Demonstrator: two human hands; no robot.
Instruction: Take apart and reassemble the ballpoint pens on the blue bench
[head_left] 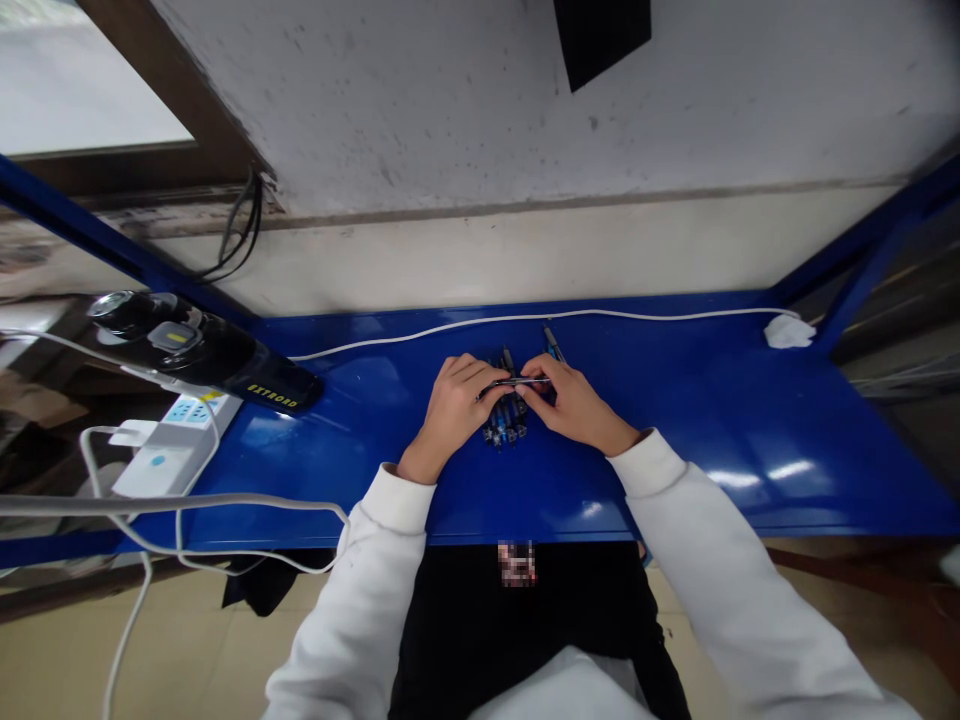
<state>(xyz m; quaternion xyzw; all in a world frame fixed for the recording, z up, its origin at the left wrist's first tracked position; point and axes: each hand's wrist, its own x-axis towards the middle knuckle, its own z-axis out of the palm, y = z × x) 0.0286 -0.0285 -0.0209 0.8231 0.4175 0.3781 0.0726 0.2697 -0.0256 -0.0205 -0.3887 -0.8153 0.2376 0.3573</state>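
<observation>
Both hands meet over the middle of a blue metal shelf. A slim dark pen lies level between them. My left hand pinches its left end, and my right hand grips the right end with thumb and fingers. Below and partly behind the hands is a bunch of several dark pens with blue parts, lying side by side on the shelf. Another pen lies apart, just beyond my right hand, which partly covers it.
A black bottle-shaped object marked EXTRORD lies at the left. Near it are a white power strip and loose white cables. One white cord runs along the back to a crumpled white wad. Behind stands a wall.
</observation>
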